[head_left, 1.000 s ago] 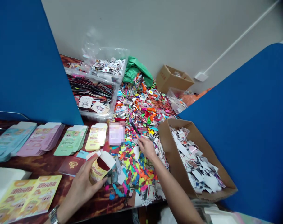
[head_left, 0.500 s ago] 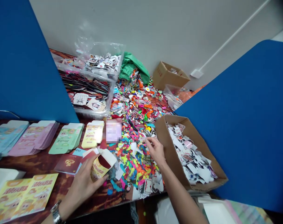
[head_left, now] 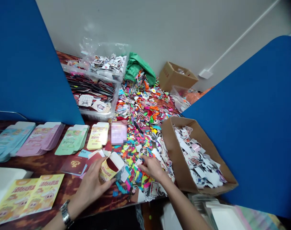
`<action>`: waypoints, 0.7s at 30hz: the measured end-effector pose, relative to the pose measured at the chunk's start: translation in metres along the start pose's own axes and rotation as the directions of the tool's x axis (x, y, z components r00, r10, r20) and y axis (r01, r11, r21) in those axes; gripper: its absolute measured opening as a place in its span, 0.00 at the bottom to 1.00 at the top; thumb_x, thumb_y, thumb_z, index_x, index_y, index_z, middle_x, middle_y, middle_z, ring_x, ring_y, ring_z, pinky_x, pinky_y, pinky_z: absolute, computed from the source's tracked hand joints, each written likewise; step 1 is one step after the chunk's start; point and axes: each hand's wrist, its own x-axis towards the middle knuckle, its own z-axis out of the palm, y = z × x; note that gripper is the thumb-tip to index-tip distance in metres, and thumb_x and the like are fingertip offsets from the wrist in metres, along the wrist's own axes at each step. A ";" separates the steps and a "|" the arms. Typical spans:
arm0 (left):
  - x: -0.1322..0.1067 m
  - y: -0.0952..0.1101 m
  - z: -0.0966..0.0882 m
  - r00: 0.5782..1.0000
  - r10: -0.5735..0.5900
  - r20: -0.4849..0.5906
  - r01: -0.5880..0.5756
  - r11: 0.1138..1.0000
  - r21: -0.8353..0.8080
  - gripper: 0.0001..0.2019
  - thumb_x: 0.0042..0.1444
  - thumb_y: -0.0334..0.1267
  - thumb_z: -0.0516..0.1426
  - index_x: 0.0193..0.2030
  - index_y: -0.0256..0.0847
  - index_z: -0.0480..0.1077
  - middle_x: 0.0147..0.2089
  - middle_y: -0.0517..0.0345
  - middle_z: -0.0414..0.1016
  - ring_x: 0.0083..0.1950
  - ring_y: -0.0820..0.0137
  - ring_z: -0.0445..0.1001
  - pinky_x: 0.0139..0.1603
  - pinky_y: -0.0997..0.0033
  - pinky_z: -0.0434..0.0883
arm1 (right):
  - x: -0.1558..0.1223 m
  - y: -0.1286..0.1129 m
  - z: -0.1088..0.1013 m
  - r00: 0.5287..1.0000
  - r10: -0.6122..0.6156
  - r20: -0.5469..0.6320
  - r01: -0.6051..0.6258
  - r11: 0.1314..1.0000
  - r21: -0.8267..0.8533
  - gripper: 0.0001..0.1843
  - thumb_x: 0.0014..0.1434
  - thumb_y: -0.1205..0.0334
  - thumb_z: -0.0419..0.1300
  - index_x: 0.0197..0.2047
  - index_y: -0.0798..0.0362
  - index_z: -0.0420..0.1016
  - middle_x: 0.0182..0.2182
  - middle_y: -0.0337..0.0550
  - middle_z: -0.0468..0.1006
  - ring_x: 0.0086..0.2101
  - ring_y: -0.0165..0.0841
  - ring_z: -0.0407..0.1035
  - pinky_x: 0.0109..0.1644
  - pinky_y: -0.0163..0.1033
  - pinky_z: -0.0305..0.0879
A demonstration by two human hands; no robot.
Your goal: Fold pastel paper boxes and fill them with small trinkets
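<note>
Your left hand grips the yellow box at the near left of the colourful trinkets, apparently tilted so its mouth faces your right hand, curled by a white piece, whether pinching it I cannot tell.

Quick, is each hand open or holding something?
Left hand: closed around a small yellow box.
Right hand: partly curled over the colourful pieces; can't tell whether it grips one.
</note>
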 end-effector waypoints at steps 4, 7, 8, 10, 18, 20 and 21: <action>0.002 0.002 0.005 1.000 0.011 0.005 -0.011 1.000 -0.009 0.35 0.54 0.49 0.61 0.64 0.42 0.54 0.59 0.44 0.68 0.59 0.54 0.70 0.57 0.53 0.71 | 0.002 -0.003 -0.001 1.000 -0.007 -0.004 0.007 0.999 -0.039 0.07 0.61 0.61 0.58 0.31 0.52 0.74 0.29 0.41 0.73 0.31 0.33 0.67 0.33 0.34 0.53; 0.004 0.002 0.011 1.000 0.026 0.013 -0.026 1.000 -0.004 0.34 0.54 0.48 0.61 0.65 0.41 0.54 0.59 0.44 0.68 0.59 0.53 0.70 0.57 0.52 0.71 | -0.001 -0.008 -0.017 0.995 -0.077 -0.057 0.078 0.997 0.019 0.11 0.64 0.60 0.55 0.31 0.52 0.72 0.35 0.41 0.72 0.36 0.32 0.67 0.39 0.33 0.57; 0.005 0.002 0.013 0.999 0.038 0.012 -0.038 0.999 0.007 0.34 0.55 0.46 0.61 0.65 0.41 0.54 0.58 0.44 0.68 0.58 0.53 0.69 0.57 0.52 0.70 | -0.003 -0.011 -0.024 0.989 -0.108 -0.099 0.115 0.991 0.063 0.12 0.65 0.60 0.54 0.31 0.52 0.72 0.35 0.41 0.72 0.36 0.32 0.67 0.40 0.33 0.57; 0.007 0.004 0.018 0.998 0.062 0.006 -0.062 0.997 0.045 0.33 0.55 0.42 0.60 0.66 0.39 0.54 0.57 0.44 0.69 0.58 0.53 0.69 0.57 0.51 0.70 | -0.005 -0.021 -0.039 0.970 -0.156 -0.188 0.189 0.967 0.172 0.12 0.66 0.60 0.53 0.31 0.52 0.71 0.33 0.40 0.71 0.35 0.31 0.66 0.40 0.33 0.58; 0.013 0.023 0.033 0.992 0.130 -0.002 -0.129 0.983 0.131 0.34 0.53 0.33 0.56 0.67 0.40 0.54 0.54 0.46 0.70 0.53 0.54 0.69 0.50 0.54 0.72 | -0.002 -0.076 -0.031 0.907 -0.357 -0.223 0.391 0.910 0.136 0.07 0.61 0.70 0.55 0.31 0.52 0.70 0.30 0.39 0.72 0.32 0.31 0.67 0.37 0.33 0.59; 0.012 0.022 0.035 0.992 0.129 -0.010 -0.127 0.984 0.125 0.35 0.53 0.32 0.56 0.68 0.41 0.52 0.54 0.46 0.70 0.53 0.54 0.69 0.51 0.54 0.72 | 0.000 -0.083 -0.023 0.897 -0.382 -0.224 0.419 0.895 0.154 0.09 0.60 0.73 0.54 0.39 0.52 0.71 0.36 0.42 0.75 0.36 0.33 0.69 0.40 0.34 0.63; 0.012 0.020 0.035 0.992 0.124 -0.019 -0.121 0.986 0.114 0.35 0.53 0.32 0.56 0.68 0.40 0.52 0.54 0.45 0.70 0.54 0.54 0.69 0.52 0.54 0.72 | 0.000 -0.084 -0.020 0.896 -0.386 -0.220 0.429 0.880 0.203 0.12 0.61 0.73 0.52 0.44 0.51 0.70 0.38 0.43 0.76 0.38 0.33 0.71 0.42 0.34 0.64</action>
